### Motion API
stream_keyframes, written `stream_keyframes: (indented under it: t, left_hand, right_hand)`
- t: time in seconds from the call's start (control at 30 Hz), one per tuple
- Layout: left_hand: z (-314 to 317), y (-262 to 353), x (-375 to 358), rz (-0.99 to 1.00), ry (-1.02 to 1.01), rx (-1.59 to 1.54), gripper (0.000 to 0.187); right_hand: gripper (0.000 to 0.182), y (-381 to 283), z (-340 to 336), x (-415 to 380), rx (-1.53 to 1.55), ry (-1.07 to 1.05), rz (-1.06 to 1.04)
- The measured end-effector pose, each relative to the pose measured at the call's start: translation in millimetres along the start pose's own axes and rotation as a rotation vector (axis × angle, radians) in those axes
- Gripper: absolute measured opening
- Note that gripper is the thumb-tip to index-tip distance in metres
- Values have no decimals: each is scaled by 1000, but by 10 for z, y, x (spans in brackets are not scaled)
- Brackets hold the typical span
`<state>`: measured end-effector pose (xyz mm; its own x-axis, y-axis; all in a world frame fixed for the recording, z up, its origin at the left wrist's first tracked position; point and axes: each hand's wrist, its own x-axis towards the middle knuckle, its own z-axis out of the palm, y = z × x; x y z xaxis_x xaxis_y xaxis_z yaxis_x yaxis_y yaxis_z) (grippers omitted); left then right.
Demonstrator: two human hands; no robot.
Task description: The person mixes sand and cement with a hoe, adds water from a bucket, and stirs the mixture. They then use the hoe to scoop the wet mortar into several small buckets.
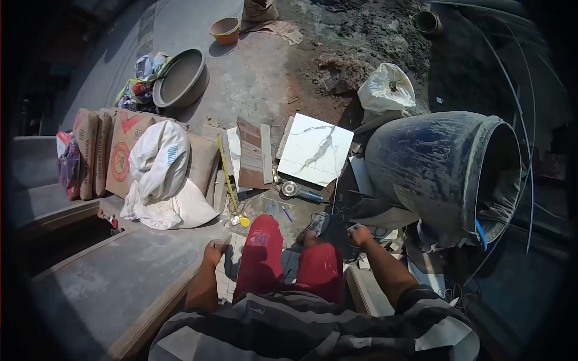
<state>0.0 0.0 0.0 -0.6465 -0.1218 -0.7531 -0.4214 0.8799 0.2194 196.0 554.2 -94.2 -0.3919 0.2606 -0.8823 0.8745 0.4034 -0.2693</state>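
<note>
My left hand (215, 253) hangs beside my left knee, near pale tile strips. Its fingers are curled; what they hold, if anything, is hidden. Out past my right knee is my right hand (359, 235), closed in a loose fist, with nothing visible in it. A white marble-patterned tile (314, 149) lies on the ground ahead of my feet. An angle grinder (303, 193) rests at its near edge, touched by neither hand. To the left lie a yellow tape measure (244, 221) with its blade pulled out and a blue pen (287, 213).
A large blue drum (421, 162) lies tipped on the right. Cement bags (123, 150) and a white sack (159, 159) stand left. Farther off are a grey tub (182, 78), an orange bucket (224, 31) and an open white sack (386, 88). Tile offcuts (254, 150) and cables surround my feet.
</note>
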Motion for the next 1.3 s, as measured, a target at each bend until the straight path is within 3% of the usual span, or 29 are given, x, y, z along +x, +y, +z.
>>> stream_keyframes:
  t: [0.07, 0.1, 0.17, 0.2, 0.3, 0.33, 0.37, 0.4, 0.5, 0.57, 0.63, 0.67, 0.73, 0.77, 0.83, 0.87, 0.97, 1.1, 1.17, 1.3]
  left_hand:
    - [-54, 123, 100, -144, 3, -401, 28]
    - [-245, 1032, -36, 52, -24, -522, 28]
    - [-560, 1140, -366, 43, -22, -560, 26]
    - [-649, 1153, -408, 20, -62, -485, 27]
    - [-636, 1325, -2, 71, -36, -499, 25]
    - [-685, 1450, 77, 77, -47, -497, 25]
    - [-728, 1565, 160, 64, -49, -489, 25]
    - [-757, 1680, 284, 48, -45, -487, 25]
    - [-999, 2049, 799, -24, -161, -453, 24]
    - [-1246, 2433, 1260, -76, -243, -431, 24]
    - [-1863, 3196, 2066, -122, -369, -373, 25]
    - [-2155, 3643, 2554, -16, -380, -208, 27]
    - [-2997, 4929, 3446, 87, -277, -217, 28]
    - [-3196, 5408, 3646, 109, -210, -274, 29]
    - [-3808, 6329, 4247, 472, -5, -612, 32]
    - [-4171, 7004, 3912, 517, 86, -616, 35]
    - [-4816, 7970, 3589, 633, -102, -770, 34]
    - [-4988, 8624, 3658, 576, -220, -760, 34]
    - [-4967, 8861, 3889, 451, -282, -865, 34]
    - [-5116, 9511, 4492, 397, -223, -1046, 38]
  right_hand:
    - [28, 317, 216, 8, 114, -77, 39]
    - [28, 85, -988, -610, 93, 145, -16]
    - [23, 211, -935, -1342, 550, 124, 16]
    - [23, 445, -832, -1512, 541, 132, 83]
    - [31, 1428, -249, -971, 444, 245, 164]
    - [32, 1332, -226, -1034, 474, 180, 270]
    - [34, 1149, -228, -1131, 496, 108, 377]
    - [40, 849, -355, -1308, 377, 60, 228]
    - [39, 234, -584, -1149, 271, -109, 58]
    - [31, -296, -707, -925, 331, 92, 282]
    - [28, -269, -494, -432, 256, 405, -62]
    - [29, -666, -644, -232, 356, 359, 64]
    - [30, -1537, -1266, 148, 520, 260, 334]
    - [30, -1962, -1560, 285, 559, 262, 351]
    - [31, -2744, -2201, 590, 590, 304, 299]
    - [32, -3095, -2559, 761, 595, 333, 257]
    - [33, -3982, -3470, 1019, 624, 384, 163]
    - [36, -4732, -4321, 1222, 687, 406, 160]
    - [37, -4933, -4554, 1359, 700, 381, 213]
    - [40, -4913, -4830, 1883, 659, 242, 406]
